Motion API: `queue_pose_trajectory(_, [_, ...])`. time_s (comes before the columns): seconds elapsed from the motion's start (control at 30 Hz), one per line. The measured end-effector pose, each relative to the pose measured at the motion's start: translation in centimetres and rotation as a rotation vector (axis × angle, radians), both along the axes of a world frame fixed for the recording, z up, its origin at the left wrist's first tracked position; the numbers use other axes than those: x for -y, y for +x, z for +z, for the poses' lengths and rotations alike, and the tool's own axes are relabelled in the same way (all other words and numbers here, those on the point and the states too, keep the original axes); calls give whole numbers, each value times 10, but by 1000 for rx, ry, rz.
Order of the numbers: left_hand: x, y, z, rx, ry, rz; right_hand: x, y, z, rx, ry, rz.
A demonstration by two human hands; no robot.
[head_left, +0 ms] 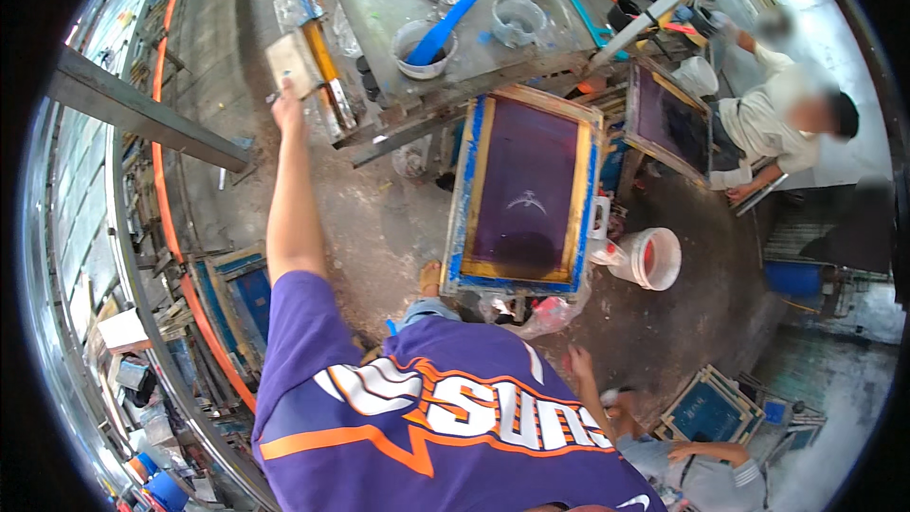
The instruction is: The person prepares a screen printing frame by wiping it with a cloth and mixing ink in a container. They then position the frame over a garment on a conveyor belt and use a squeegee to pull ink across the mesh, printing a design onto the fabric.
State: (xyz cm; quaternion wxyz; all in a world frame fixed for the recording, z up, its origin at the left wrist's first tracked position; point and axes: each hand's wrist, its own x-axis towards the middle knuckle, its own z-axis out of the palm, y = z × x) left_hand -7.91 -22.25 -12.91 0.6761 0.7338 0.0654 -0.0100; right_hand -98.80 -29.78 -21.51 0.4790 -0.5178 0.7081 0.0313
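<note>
Fingers of my left hand pinch the pale block at upper left; it extends upward, long axis tilting left.

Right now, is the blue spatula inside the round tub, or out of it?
In: the blue spatula has its lower end inside the round tub, and its handle sticks out above the rim.

Prob. screen-print wkshp: framed mesh screen, stained tub w/ blue spatula, cluttered wkbench, stacked frames.
</note>
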Motion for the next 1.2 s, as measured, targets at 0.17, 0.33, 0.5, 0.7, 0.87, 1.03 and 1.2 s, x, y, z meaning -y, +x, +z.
queue_pose_trajectory(0.17, [-69, -118, 84, -48, -593, -188, 108, 59, -14, 141, -310, -30])
queue_pose_trajectory(0.33, [-116, -230, 82, -106, -410, -142, 166, 129, 1, 218, -90, 150])
queue_pose_trajectory(0.5, [-84, -343, -14, -589, -152, -306, 167, 140, -40, 240, -100, 70])
queue_pose_trajectory(0.7, [-54, -420, -69, -774, -260, -587, 167, 151, -57, 311, -142, 97])
queue_pose_trajectory(0.87, [-48, -421, -66, -619, 294, -620, 124, 135, -56, 564, -100, -3])
queue_pose_trajectory(1.03, [-59, -480, -55, -576, -61, -581, 53, 94, 3, 458, -237, -188])
queue_pose_trajectory(1.2, [-66, -532, 16, -627, -80, -676, 8, 36, 68, 628, -324, -349])
